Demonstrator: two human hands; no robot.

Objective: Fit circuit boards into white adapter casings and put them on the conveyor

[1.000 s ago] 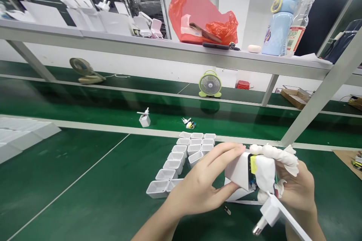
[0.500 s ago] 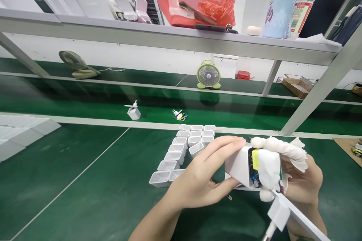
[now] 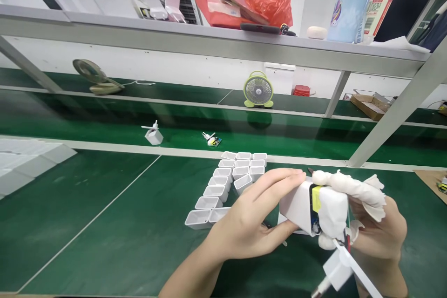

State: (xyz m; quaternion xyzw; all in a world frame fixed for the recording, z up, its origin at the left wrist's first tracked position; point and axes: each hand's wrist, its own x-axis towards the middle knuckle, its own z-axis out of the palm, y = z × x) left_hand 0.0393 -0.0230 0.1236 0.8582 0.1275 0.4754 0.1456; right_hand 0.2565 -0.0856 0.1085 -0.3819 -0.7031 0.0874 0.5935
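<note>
**Both hands closing on white charger shell**

The white charger shell (image 3: 296, 205) is sitting between both hands, just above the green tabletop (image 3: 87, 205), w/ a circuit board (image 3: 315, 212) showing at its open end. The left hand (image 3: 249, 223) is gripping the shell, fingers (image 3: 279, 179) lying along the top and thumb pressing underneath. The right hand (image 3: 375, 228) is closing on the board end, its fingers (image 3: 345, 185) wearing white finger cots. A white plug cap (image 3: 337, 272) is hanging below the right hand. Just left of the hands, rows of empty white shells (image 3: 226, 186) are standing on the tabletop. Further back, a lone charger (image 3: 153, 135) and a small green fan (image 3: 258, 91). Vs 1 s ago: grip unchanged, the lone charger is sitting further left on the belt.
</note>
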